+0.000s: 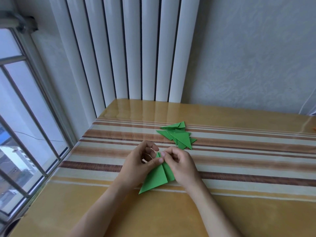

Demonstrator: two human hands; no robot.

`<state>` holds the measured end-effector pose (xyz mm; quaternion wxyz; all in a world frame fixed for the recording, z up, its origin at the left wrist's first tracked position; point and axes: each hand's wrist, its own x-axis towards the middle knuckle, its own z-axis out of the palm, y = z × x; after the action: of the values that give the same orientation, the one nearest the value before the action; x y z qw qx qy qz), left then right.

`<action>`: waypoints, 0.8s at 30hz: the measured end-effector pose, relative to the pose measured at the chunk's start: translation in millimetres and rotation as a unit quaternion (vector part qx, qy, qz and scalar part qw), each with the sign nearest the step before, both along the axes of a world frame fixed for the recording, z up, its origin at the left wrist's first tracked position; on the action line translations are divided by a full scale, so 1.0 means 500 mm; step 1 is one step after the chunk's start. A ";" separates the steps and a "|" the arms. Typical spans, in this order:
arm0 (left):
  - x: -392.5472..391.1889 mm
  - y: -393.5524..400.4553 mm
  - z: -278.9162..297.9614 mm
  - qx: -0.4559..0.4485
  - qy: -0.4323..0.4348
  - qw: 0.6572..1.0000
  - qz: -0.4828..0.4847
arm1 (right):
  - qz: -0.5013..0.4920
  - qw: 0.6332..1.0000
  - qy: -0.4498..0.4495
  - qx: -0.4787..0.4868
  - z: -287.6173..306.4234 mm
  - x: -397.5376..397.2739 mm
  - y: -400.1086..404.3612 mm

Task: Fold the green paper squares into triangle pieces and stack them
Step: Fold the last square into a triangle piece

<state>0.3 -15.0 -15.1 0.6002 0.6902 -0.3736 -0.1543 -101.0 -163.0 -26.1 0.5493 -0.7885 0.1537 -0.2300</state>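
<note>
Left hand [139, 161] and right hand [179, 164] pinch top of folded green paper [158, 178]; folded triangles [177, 135] behind on striped counter [239, 168]; radiator [130, 48], window [20, 117].

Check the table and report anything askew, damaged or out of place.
Only the pile of folded green paper triangles looks untidy: the pieces are fanned out and overlap at different angles instead of sitting squarely stacked. The green paper piece held by the left hand and right hand looks undamaged.
</note>
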 end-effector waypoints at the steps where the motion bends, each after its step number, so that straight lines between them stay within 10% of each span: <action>1: -0.001 0.000 0.001 0.005 -0.015 1.000 -0.014 | -0.011 1.000 0.000 0.002 -0.001 0.001 0.000; 12: -0.019 0.005 0.002 0.125 -0.123 0.980 -0.095 | -0.092 0.996 0.011 -0.015 -0.006 0.003 -0.002; 24: -0.005 0.007 0.010 0.094 -0.082 0.991 0.056 | -0.066 0.996 0.016 -0.063 -0.002 -0.003 0.002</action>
<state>-2.3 -11.7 -10.1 0.5080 0.7737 -0.3658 -0.0974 -102.3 -162.2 -27.3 0.4800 -0.8132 0.1991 -0.2620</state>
